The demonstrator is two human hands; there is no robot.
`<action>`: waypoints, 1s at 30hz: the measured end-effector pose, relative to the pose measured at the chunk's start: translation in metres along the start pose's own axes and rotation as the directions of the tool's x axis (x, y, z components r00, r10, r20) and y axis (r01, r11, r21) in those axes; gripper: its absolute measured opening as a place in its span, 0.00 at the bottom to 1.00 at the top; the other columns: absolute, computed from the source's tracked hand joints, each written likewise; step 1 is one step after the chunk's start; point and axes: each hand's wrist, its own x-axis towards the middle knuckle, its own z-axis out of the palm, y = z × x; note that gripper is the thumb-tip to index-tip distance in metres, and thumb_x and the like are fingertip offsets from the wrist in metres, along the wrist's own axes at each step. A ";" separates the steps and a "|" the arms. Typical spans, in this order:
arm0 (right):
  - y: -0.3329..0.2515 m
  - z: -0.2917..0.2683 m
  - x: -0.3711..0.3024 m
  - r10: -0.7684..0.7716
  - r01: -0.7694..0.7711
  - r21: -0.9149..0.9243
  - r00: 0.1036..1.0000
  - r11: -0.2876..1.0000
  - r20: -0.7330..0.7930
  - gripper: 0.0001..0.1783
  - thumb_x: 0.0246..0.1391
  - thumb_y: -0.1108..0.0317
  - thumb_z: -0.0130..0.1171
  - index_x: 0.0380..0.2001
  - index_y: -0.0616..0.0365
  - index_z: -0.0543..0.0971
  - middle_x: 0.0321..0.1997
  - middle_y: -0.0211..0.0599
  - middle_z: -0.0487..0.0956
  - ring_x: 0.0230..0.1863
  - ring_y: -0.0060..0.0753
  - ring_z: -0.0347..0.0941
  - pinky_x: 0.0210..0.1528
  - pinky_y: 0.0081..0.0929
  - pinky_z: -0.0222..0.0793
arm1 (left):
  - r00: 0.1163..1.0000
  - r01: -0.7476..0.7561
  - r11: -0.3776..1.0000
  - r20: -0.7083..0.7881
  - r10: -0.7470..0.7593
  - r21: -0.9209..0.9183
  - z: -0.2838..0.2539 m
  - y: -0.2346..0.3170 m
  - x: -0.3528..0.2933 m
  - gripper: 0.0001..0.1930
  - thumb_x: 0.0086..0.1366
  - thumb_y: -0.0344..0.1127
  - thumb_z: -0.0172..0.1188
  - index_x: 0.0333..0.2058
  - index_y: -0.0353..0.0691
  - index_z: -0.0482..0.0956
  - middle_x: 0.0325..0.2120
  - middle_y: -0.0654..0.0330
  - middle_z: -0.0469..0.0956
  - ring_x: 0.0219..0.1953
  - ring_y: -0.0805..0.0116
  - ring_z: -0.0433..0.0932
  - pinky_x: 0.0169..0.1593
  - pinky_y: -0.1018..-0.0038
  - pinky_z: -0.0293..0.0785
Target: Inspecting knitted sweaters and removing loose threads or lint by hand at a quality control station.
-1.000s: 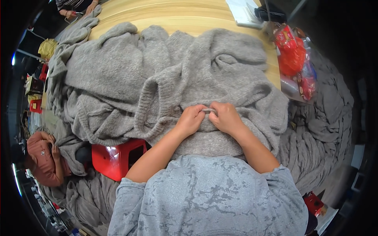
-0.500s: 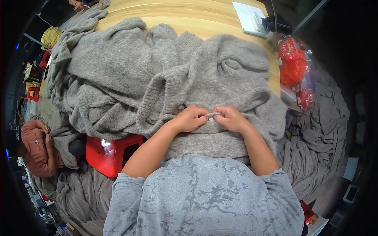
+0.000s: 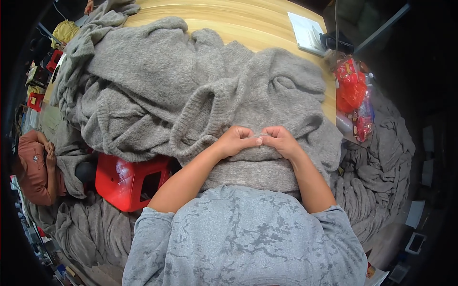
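A grey knitted sweater (image 3: 248, 109) lies bunched over the near edge of the table and down onto my lap. My left hand (image 3: 239, 141) pinches a fold of its knit between thumb and fingers. Right against it, my right hand (image 3: 281, 142) is closed on the same fold, and the two thumb tips meet. The thumbs and knuckles hide most of the pinched bit. Just left of my hands, a ribbed opening of the knit (image 3: 195, 119) gapes. A wide ribbed band (image 3: 253, 175) rests across my lap below them.
More grey knitwear (image 3: 143, 62) is heaped on the wooden table (image 3: 229, 19) and piled on the floor (image 3: 381, 162). A red stool (image 3: 117, 183) stands at left, near a seated person (image 3: 38, 167). White papers (image 3: 305, 33) and red plastic bags (image 3: 350, 86) sit at the right.
My hands have drawn together until the thumbs touch, covering the short strip of knit that showed between them. The view has shifted slightly.
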 end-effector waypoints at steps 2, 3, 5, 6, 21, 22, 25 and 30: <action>-0.007 0.006 -0.002 0.002 0.002 0.092 0.999 0.996 -0.042 0.07 0.52 0.67 0.57 0.25 0.58 0.75 0.20 0.17 0.70 0.22 0.07 0.59 0.23 0.10 0.53 | 0.999 -0.039 0.997 -0.011 0.038 -0.060 -0.003 -0.008 0.000 0.08 0.56 0.35 0.62 0.23 0.39 0.76 0.18 0.73 0.71 0.21 0.87 0.63 0.22 0.84 0.58; -0.007 0.008 -0.003 0.002 0.002 0.089 0.999 0.996 -0.044 0.07 0.52 0.67 0.57 0.25 0.58 0.75 0.20 0.17 0.70 0.22 0.07 0.59 0.23 0.10 0.53 | 0.997 -0.073 0.990 -0.016 0.072 -0.117 -0.004 -0.009 -0.001 0.07 0.54 0.35 0.63 0.25 0.39 0.77 0.19 0.71 0.72 0.21 0.86 0.65 0.23 0.84 0.60; -0.008 0.012 -0.004 0.040 -0.021 0.201 0.995 0.979 -0.088 0.06 0.52 0.68 0.58 0.24 0.56 0.75 0.21 0.16 0.71 0.23 0.06 0.61 0.24 0.09 0.56 | 0.997 -0.072 0.991 -0.015 0.071 -0.115 -0.006 -0.008 -0.004 0.07 0.54 0.34 0.63 0.27 0.38 0.76 0.20 0.71 0.72 0.22 0.86 0.65 0.24 0.84 0.61; -0.008 0.012 -0.005 0.038 -0.019 0.199 0.995 0.980 -0.089 0.06 0.52 0.68 0.58 0.24 0.56 0.75 0.21 0.16 0.71 0.23 0.06 0.61 0.24 0.09 0.56 | 0.998 -0.068 0.991 -0.015 0.067 -0.111 -0.007 -0.005 -0.005 0.07 0.54 0.33 0.63 0.28 0.38 0.76 0.20 0.71 0.73 0.22 0.85 0.66 0.25 0.85 0.62; -0.031 0.050 -0.021 -0.250 0.036 -0.956 0.967 0.291 -0.040 0.39 0.32 0.73 0.63 0.54 0.57 0.63 0.42 0.50 0.73 0.46 0.53 0.69 0.46 0.39 0.67 | 0.691 0.129 0.460 -0.412 0.594 0.879 -0.055 0.000 -0.113 0.16 0.46 0.29 0.63 0.37 0.36 0.74 0.35 0.52 0.72 0.35 0.55 0.73 0.40 0.66 0.70; -0.035 0.055 -0.016 -0.349 0.125 -0.939 0.937 0.321 0.005 0.37 0.32 0.74 0.62 0.53 0.57 0.64 0.38 0.48 0.74 0.45 0.52 0.70 0.46 0.38 0.67 | 0.710 0.068 0.486 -0.384 0.590 0.871 -0.059 -0.002 -0.117 0.14 0.48 0.29 0.61 0.36 0.35 0.75 0.31 0.52 0.74 0.32 0.56 0.73 0.39 0.69 0.71; -0.052 0.076 -0.005 -0.558 0.474 -0.756 0.811 0.452 0.175 0.36 0.32 0.75 0.63 0.51 0.56 0.66 0.40 0.46 0.73 0.46 0.50 0.69 0.48 0.36 0.66 | 0.761 -0.130 0.888 -0.531 0.374 0.440 -0.065 0.026 -0.148 0.11 0.50 0.26 0.52 0.35 0.33 0.75 0.28 0.61 0.76 0.31 0.72 0.73 0.36 0.80 0.68; -0.055 0.124 0.002 -0.278 0.469 -0.628 0.881 0.621 0.383 0.60 0.33 0.67 0.69 0.62 0.68 0.40 0.65 0.66 0.43 0.67 0.57 0.43 0.65 0.34 0.46 | -0.012 0.379 0.596 -0.640 0.768 0.708 -0.006 0.126 -0.214 0.08 0.50 0.33 0.57 0.23 0.35 0.71 0.21 0.64 0.73 0.27 0.71 0.73 0.33 0.78 0.69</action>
